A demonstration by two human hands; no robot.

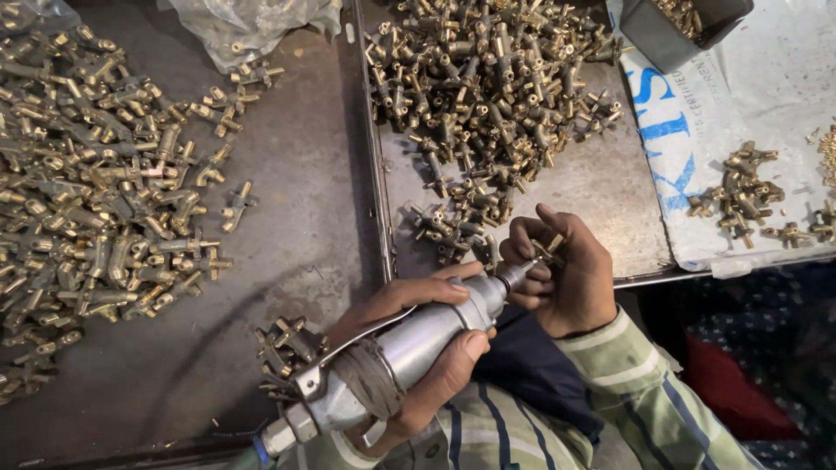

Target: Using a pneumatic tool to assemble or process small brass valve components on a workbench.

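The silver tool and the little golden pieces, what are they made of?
The silver tool looks like bare metal, perhaps aluminium or steel: smooth, grey, with dull shine. The left hand grips it. The golden piece in the right hand looks like brass: yellow, glinting, with duller grey patches.

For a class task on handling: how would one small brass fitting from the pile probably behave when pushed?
A brass fitting looks solid metal, so probably stiff and heavy for its size. Its side stubs would likely stop rolling; it may slide on the smooth metal table.

Metal bench (296,235) (dark) bears brass fittings (96,191).
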